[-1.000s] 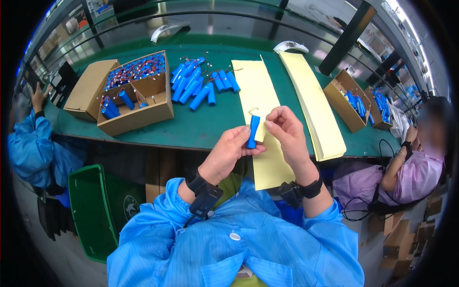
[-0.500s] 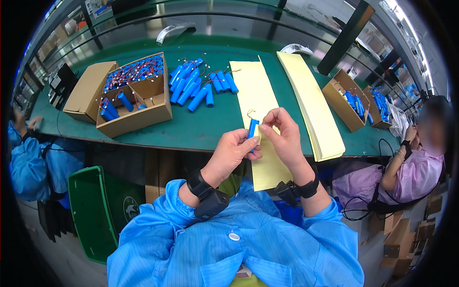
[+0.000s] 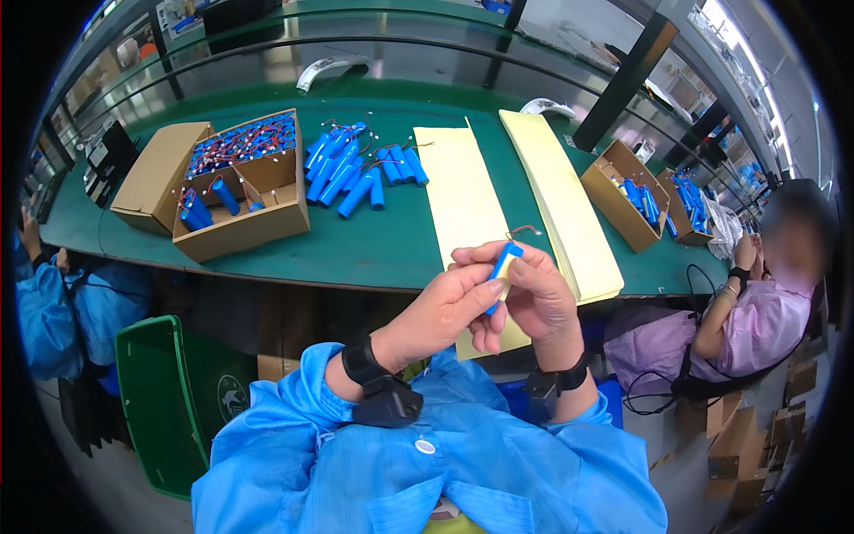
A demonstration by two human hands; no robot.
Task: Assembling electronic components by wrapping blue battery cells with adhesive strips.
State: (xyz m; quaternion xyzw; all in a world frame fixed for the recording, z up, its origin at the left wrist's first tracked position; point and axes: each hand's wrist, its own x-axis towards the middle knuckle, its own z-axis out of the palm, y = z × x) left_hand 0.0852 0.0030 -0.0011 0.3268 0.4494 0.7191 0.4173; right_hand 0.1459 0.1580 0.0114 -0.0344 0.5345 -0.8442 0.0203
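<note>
A blue cylindrical battery (image 3: 509,255) with thin wires at its upper end is tilted between my two hands, just off the table's near edge. A pale yellow sticker strip (image 3: 505,287) lies along its side. My left hand (image 3: 449,307) is closed on the battery, thumb against the strip. Around the other side, my right hand (image 3: 544,298) is also closed on it, its thumb near the upper part. Fingers hide part of the battery's lower half. Beneath the hands runs a pale yellow sheet (image 3: 455,182), which hangs over the table edge.
Several loose blue batteries (image 3: 342,169) lie on the green table (image 3: 356,254). To their left stands a cardboard box (image 3: 245,238) of batteries. A yellow sheet stack (image 3: 569,209) and more battery boxes (image 3: 623,205) are at right. A green bin (image 3: 147,400) stands below; co-workers sit either side.
The battery has moved right and slightly nearer to me, and now tilts more. My right hand, which was pinching at the strip beside it, has closed around the battery.
</note>
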